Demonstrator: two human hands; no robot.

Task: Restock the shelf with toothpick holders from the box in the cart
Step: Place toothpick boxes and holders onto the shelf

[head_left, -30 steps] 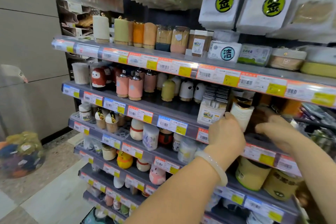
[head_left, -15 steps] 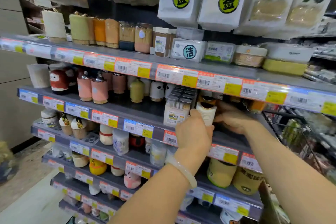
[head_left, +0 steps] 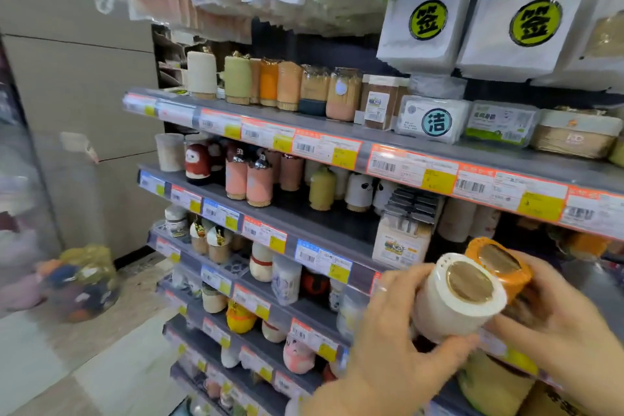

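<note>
Left hand gripping white holder, right hand gripping orange holder

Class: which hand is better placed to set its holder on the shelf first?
Probably the right hand: its orange holder lies nearer the shelf than the white holder in the left hand.

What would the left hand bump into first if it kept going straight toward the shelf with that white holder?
Probably the boxed pack standing at the shelf's front edge, just beyond the white toothpick holder that the left hand grips; depth is hard to judge here.
</note>
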